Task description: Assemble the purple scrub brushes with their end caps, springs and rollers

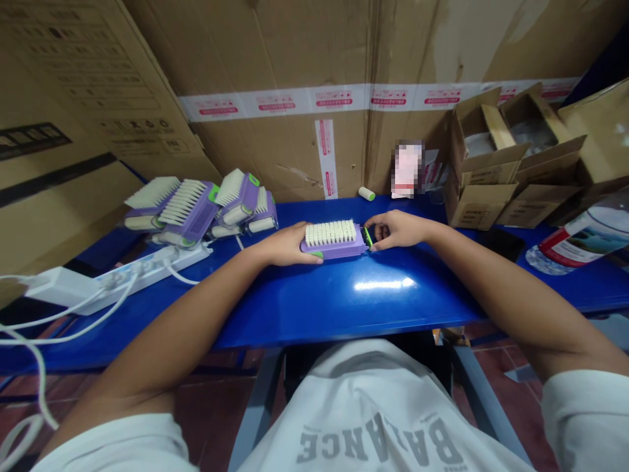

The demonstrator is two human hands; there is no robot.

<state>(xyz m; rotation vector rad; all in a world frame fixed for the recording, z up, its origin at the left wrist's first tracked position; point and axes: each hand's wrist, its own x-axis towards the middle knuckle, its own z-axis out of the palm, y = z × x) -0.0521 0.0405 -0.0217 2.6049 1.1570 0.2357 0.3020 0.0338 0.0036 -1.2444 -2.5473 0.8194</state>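
Observation:
A purple brush with rows of cream bristles facing up is at the middle of the blue table. My left hand grips its left end, thumb along the near side by a green patch. At the brush's right end, my right hand pinches a small green and black end piece. That piece is at or just beside the brush end; whether it touches cannot be made out. Behind the hands lies a short cream roller with a green end.
Several purple brushes are piled at the left, behind a white power strip with cables. Open cardboard boxes and a large plastic bottle stand at the right. Cardboard walls the table's back edge.

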